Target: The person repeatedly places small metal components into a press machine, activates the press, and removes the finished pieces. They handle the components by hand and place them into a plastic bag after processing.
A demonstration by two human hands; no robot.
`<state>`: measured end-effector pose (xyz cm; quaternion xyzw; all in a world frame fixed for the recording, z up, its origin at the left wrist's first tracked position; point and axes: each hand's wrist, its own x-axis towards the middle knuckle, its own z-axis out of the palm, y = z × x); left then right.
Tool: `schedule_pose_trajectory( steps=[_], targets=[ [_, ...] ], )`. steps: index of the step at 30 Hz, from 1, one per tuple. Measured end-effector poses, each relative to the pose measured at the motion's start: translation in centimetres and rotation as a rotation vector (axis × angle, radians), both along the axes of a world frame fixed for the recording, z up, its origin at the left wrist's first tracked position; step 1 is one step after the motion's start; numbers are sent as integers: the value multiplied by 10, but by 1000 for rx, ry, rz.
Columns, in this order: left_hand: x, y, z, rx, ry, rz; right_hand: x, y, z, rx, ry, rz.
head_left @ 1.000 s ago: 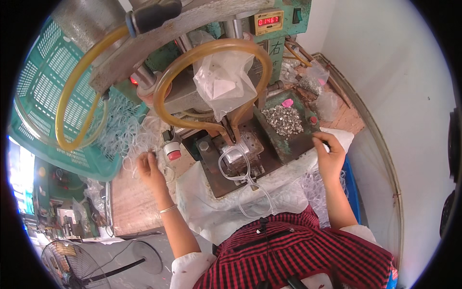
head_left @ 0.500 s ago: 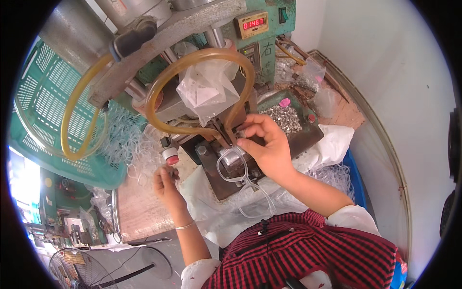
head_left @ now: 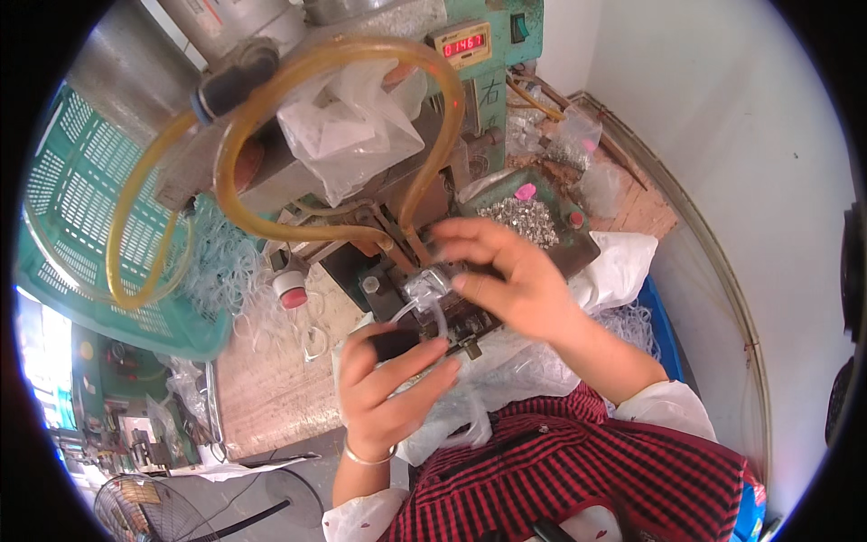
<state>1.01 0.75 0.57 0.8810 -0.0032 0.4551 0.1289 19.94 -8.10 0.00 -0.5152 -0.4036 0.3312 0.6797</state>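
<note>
Red-and-black checked cloth forms the apron (head_left: 542, 461) in the foreground. Just beyond it, the left hand (head_left: 393, 393), fingers bent, grips a clear plastic frame (head_left: 441, 322), whose strands run from the fingertips up to a small metal block (head_left: 426, 287). The right hand (head_left: 515, 271) reaches to the block's right side, thumb and fingers apart; their tips are blurred, and whether they pinch anything cannot be told. Left of the block is a red push-button (head_left: 292, 297); to its right, a tray (head_left: 582, 257) holds small silvery pieces (head_left: 524, 221). An amber hose (head_left: 449, 108) loops above, around a crumpled clear bag (head_left: 348, 135). Farther off are a green perforated basket (head_left: 77, 190), left, and a counter (head_left: 463, 45) with red digits.
</note>
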Motion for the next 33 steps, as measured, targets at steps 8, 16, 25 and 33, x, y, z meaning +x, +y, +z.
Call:
schedule_pose_trajectory(
  steps=[8, 16, 25, 33],
  targets=[
    [21, 9, -20, 47, 76, -37, 100, -34, -110, -88, -271, -772],
    [14, 6, -21, -12, 126, -9, 66, -38, -105, -359, -982, -612],
    [-68, -12, -37, -72, -261, 802, 62, -40, -107, -315, -937, -691],
    [-107, 120, -67, -61, 233, 1157, 61, -20, -94, -179, -845, -748]
  ],
)
